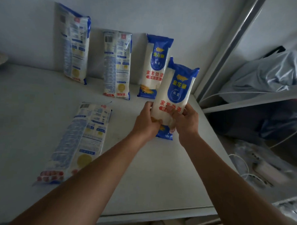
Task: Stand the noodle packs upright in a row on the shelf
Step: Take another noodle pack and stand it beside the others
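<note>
Three blue-and-white noodle packs stand upright against the back wall: the left pack (76,46), the middle pack (117,64) and the right pack (155,65), whose front label faces me. A fourth noodle pack (176,89) is held tilted above the white shelf top (159,171), in front of the right pack. My left hand (148,120) grips its lower left side and my right hand (186,121) grips its lower right side. A fifth pack (79,142) lies flat on the shelf at the left, back side up.
A metal shelving frame (230,53) rises at the right, with a grey plastic bag (267,72) on its upper shelf. Below it are dark bags and white cables (253,168). The shelf's front edge (157,213) runs across the bottom.
</note>
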Demonstrator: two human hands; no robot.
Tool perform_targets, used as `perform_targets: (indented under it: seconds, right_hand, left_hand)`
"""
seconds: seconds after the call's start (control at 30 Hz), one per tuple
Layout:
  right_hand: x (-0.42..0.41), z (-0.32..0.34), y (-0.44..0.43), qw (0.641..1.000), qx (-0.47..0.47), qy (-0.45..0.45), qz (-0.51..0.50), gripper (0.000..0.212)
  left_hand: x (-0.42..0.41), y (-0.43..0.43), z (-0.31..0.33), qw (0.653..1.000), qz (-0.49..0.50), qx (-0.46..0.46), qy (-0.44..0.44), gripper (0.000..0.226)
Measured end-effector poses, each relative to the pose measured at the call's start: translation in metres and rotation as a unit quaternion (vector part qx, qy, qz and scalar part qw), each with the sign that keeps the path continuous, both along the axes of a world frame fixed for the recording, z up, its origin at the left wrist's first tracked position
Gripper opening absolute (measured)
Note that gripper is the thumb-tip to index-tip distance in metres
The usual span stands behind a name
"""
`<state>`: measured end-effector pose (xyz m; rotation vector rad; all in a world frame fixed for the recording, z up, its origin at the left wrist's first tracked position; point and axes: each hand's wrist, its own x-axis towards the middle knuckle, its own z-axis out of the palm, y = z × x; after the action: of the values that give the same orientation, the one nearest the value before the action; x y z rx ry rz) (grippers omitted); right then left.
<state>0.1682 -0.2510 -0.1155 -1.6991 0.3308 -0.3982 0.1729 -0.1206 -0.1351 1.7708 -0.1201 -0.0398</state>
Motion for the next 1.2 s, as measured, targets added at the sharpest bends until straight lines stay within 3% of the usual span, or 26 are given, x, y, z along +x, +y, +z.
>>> perform_targets:
  seconds: [0.17, 0.33, 0.47, 0.6, 0.8, 0.9, 0.97, 1.1, 1.2]
  right_hand:
    - [0.036, 0.008, -0.025, 0.999, -0.013, -0.016, -0.024, 0.033]
    - [0.067, 0.002, -0.046, 0.998, -0.03, -0.022, -0.052, 0.033]
    - [0.083, -0.004, -0.053, 0.996, -0.06, -0.022, -0.066, 0.019]
    - [0.096, -0.004, -0.052, 0.991, -0.102, -0.033, -0.081, 0.018]
    - [0.119, 0.001, -0.063, 0.978, -0.184, -0.008, -0.099, 0.014]
    - [0.134, 0.012, -0.066, 0.981, -0.169, 0.06, -0.08, 0.03]
    - [0.14, 0.016, -0.068, 0.982, -0.152, 0.083, -0.08, 0.032]
    - [0.147, 0.024, -0.068, 0.989, -0.093, 0.076, -0.091, 0.009]
    - [0.152, 0.035, -0.069, 0.991, -0.077, 0.073, -0.081, 0.007]
  left_hand:
    - [0.04, -0.031, 0.005, 0.997, -0.035, 0.068, -0.018, 0.064]
    - [0.062, -0.053, 0.003, 0.994, -0.013, 0.085, -0.069, 0.058]
    - [0.069, -0.061, 0.004, 0.992, -0.007, 0.095, -0.083, 0.054]
    - [0.077, -0.066, 0.001, 0.987, 0.015, 0.113, -0.11, 0.057]
    - [0.1, -0.081, -0.004, 0.973, 0.062, 0.167, -0.144, 0.042]
    - [0.099, -0.086, -0.007, 0.968, 0.036, 0.212, -0.128, 0.059]
    - [0.093, -0.092, -0.01, 0.952, 0.003, 0.257, -0.166, 0.075]
    - [0.088, -0.097, -0.01, 0.919, -0.028, 0.345, -0.191, 0.079]
    - [0.088, -0.1, -0.009, 0.916, -0.082, 0.373, -0.127, 0.076]
